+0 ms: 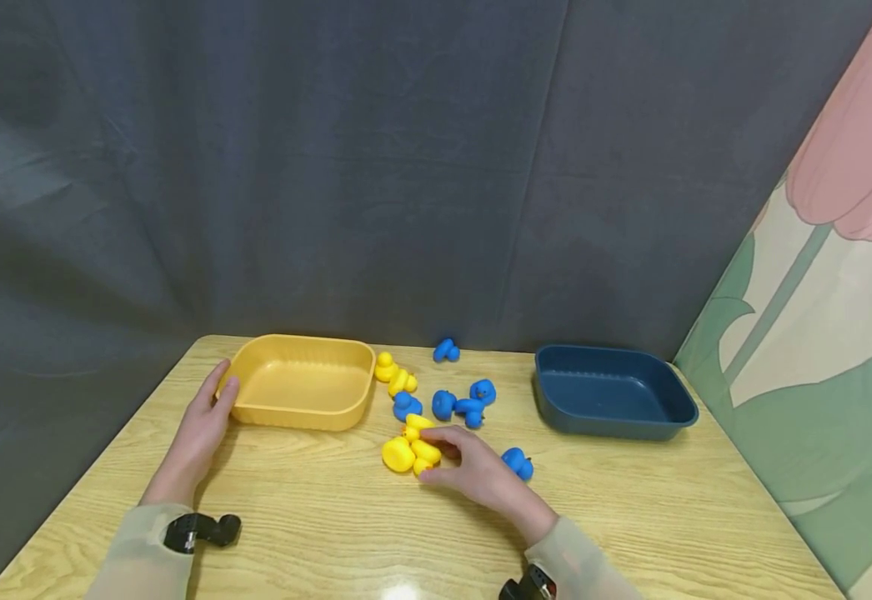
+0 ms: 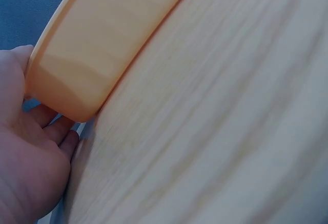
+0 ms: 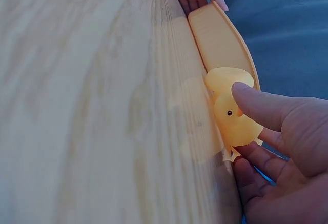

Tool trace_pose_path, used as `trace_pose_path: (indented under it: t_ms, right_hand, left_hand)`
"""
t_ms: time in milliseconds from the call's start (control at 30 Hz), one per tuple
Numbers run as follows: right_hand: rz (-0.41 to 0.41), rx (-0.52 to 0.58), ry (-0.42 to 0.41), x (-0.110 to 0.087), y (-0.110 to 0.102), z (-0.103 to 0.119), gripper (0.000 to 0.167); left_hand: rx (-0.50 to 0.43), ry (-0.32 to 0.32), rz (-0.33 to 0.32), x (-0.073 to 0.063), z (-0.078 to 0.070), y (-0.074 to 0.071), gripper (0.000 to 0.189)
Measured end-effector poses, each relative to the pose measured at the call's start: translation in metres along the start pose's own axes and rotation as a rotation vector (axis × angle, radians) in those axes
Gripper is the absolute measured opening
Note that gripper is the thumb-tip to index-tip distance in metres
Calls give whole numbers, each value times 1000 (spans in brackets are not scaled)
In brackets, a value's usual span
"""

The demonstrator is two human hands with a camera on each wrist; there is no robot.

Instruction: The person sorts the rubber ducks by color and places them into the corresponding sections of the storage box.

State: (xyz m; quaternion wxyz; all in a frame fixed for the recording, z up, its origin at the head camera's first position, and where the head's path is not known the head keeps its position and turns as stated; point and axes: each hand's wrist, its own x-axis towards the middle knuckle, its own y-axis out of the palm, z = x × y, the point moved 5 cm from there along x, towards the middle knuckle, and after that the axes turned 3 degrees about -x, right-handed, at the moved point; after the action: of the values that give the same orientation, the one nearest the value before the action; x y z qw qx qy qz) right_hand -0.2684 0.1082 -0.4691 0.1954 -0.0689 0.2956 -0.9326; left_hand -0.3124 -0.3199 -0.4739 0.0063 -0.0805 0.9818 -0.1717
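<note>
Your left hand (image 1: 207,417) gripped the yellow tray (image 1: 316,418), and your right hand (image 1: 477,471) curled round a yellow duck (image 3: 241,129) on the table (image 1: 293,517)! Only the right wrist view caught its eye (image 3: 229,113); only the head view showed the blue tray (image 1: 608,423).

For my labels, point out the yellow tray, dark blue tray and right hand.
Yellow tray (image 1: 301,386): head view, inside floor.
Dark blue tray (image 1: 614,390): head view, inside floor.
Right hand (image 1: 475,472): head view, back of hand.
</note>
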Motion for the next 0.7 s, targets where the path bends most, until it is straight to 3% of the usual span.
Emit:
trace_pose_path:
  t_ms: [700]
  right_hand:
    - [7,37,27,0,0,1,49]
  left_hand:
    - [-7,4,-9,1,2,0,78]
